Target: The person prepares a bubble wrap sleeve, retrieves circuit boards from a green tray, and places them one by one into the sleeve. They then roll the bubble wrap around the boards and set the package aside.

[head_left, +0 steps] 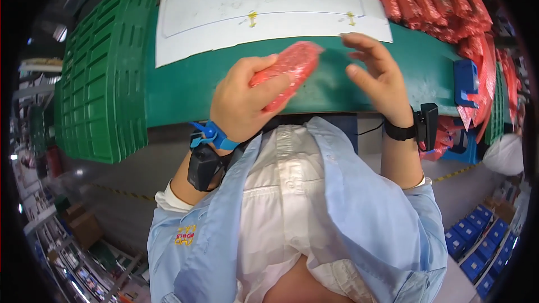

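Note:
My left hand [242,94] is closed around a long bundle in red bubble wrap [300,63], held tilted above the near part of the green tabletop [331,92]. What the wrap contains cannot be made out. To the right of the bundle, my right hand [377,76] hovers with its fingers apart and slightly curled, holding nothing. Beyond both hands lies a white sheet [224,0] with a blue outline and yellow arrow marks drawn on it.
Stacked green plastic crates [101,73] stand at the left edge of the table. Several red bubble-wrapped bundles [429,0] lie in a row at the far right. Closer on that side is a blue tape dispenser [465,83]. Blue bins [474,241] sit at the lower right.

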